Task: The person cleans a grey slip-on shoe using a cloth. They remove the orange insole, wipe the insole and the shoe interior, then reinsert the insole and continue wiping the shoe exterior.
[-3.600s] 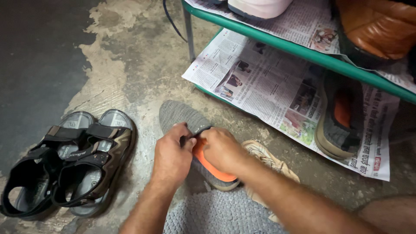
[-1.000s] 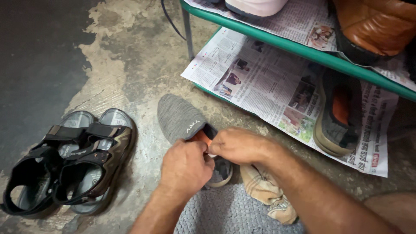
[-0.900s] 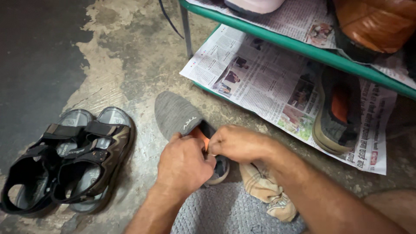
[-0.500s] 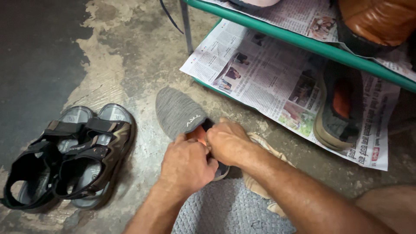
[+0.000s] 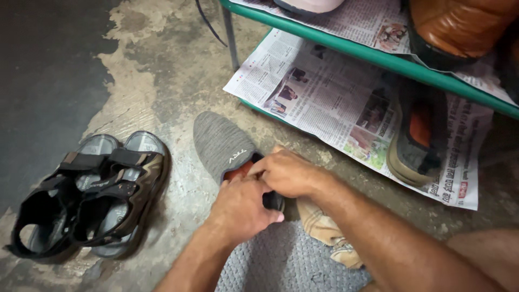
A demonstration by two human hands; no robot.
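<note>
Head view shows a grey slip-on shoe (image 5: pixel 223 145) lying on the concrete floor (image 5: pixel 162 70), toe pointing away, its orange-lined opening under both hands. Left hand (image 5: pixel 240 208) curls closed over the shoe's heel rim; right hand (image 5: pixel 286 172) grips the collar edge from the far side, fingers touching the left hand. Just right of the shoe lies a tan shoe (image 5: pixel 324 230), partly under the right forearm. Nearer than the shoe sits a grey mat (image 5: pixel 281 265). Left of the shoe, apart across bare floor, stand brown sandals (image 5: pixel 92 194). Beyond the shoe, newspaper (image 5: pixel 324 92) lines a green rack (image 5: pixel 346 51), whose edge is near the toe.
</note>
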